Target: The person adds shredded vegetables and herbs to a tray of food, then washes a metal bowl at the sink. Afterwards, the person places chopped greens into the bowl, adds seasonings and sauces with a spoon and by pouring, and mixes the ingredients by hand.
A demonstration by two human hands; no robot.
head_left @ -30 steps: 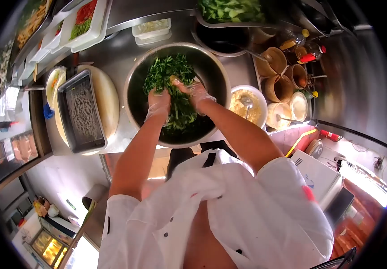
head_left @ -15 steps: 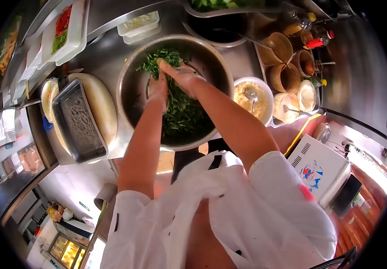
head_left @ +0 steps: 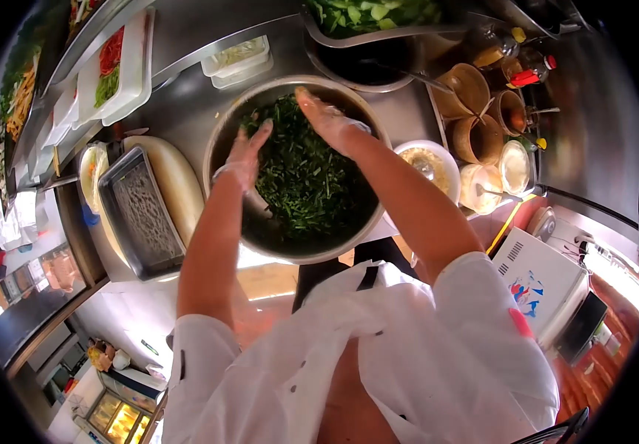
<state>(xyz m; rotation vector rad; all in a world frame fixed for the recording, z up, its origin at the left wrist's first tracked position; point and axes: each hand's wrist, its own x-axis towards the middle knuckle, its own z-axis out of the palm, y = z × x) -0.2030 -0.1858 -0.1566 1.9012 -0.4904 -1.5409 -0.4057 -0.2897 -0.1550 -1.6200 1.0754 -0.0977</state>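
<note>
A large steel bowl (head_left: 216, 148) holds a heap of chopped green leaves (head_left: 304, 177). My left hand (head_left: 245, 157), in a clear glove, is over the left side of the bowl with its fingers apart, at the edge of the greens. On the upper right of the heap, my right hand (head_left: 327, 122), also gloved, has its fingers stretched out and holds nothing. The greens lie spread between the two hands.
Left of the bowl, a dark rectangular tray (head_left: 142, 214) rests on a round board (head_left: 167, 170). A white bowl (head_left: 452, 166) with a spoon stands at right, beside several containers. Behind are a white tub (head_left: 238, 63) and a dark pan (head_left: 367, 66).
My hands have moved apart and let go of the greens they were lifting together. The greens now lie spread over more of the bowl. The view has shifted slightly.
</note>
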